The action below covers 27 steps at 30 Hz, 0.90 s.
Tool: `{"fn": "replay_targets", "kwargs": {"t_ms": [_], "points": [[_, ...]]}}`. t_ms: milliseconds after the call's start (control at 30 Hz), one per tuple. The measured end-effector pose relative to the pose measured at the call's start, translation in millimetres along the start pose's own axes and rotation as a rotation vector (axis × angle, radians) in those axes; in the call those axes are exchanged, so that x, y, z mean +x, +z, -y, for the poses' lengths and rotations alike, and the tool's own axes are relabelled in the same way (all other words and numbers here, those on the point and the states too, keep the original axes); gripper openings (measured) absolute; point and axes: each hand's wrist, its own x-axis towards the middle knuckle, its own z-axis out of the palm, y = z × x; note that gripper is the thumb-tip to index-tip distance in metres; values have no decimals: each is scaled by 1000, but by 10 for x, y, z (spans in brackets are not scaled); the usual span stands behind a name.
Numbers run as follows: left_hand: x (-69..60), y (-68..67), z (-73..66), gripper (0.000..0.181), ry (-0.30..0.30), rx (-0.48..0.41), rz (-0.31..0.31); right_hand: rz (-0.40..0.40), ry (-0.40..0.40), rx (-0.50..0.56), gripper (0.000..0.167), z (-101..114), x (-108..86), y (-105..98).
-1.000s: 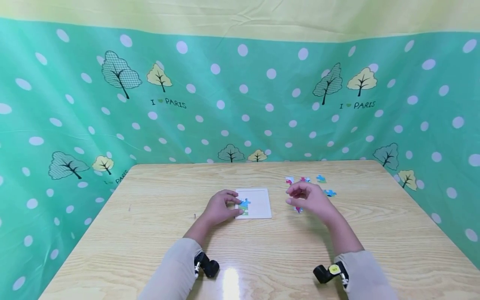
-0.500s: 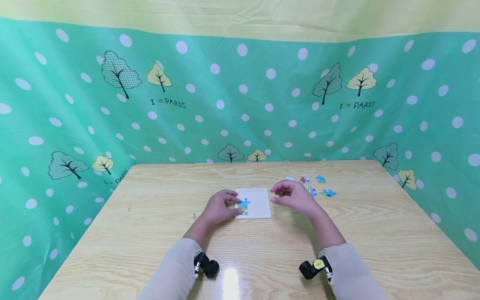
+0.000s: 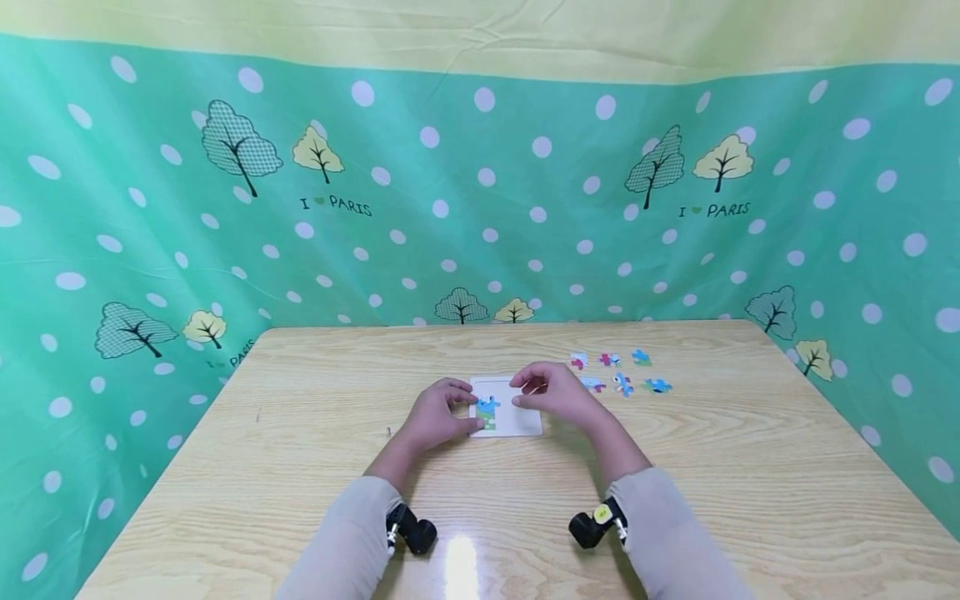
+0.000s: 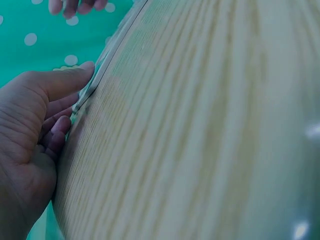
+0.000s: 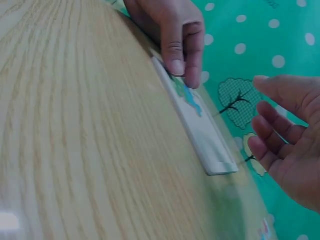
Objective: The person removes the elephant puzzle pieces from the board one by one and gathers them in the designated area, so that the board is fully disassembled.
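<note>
In the head view a white square puzzle board (image 3: 517,423) lies flat. A few joined blue and green puzzle pieces (image 3: 487,408) sit at its left side. My left hand (image 3: 438,414) rests along the left edge, thumb and forefinger touching the board by these pieces, as the right wrist view also shows. Over the board's right half hovers my right hand (image 3: 551,392), its thumb and fingers apart. Nothing shows between those fingers in the right wrist view, where the hand (image 5: 295,135) stands clear of the board (image 5: 200,135).
Several loose puzzle pieces (image 3: 622,384) lie on the wooden table (image 3: 315,408) right of the board, partly behind my right arm. A tiny dark bit (image 3: 388,432) lies left of my left hand. A green dotted cloth (image 3: 540,217) hangs behind the table.
My right hand has moved left from the loose pieces to over the board, uncovering some of them. The left hand stays at the board's left edge.
</note>
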Motion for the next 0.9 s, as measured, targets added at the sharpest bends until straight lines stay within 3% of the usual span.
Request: {"fn": "replay_targets", "kwargs": {"t_ms": [400,900], "points": [[-7,-8,-6,35,-4,4,1,68,40,-83,32,-12,178,240],[-1,-5,-10,35,-18,12,0,75,114,-178,37,-24,321,377]]}}
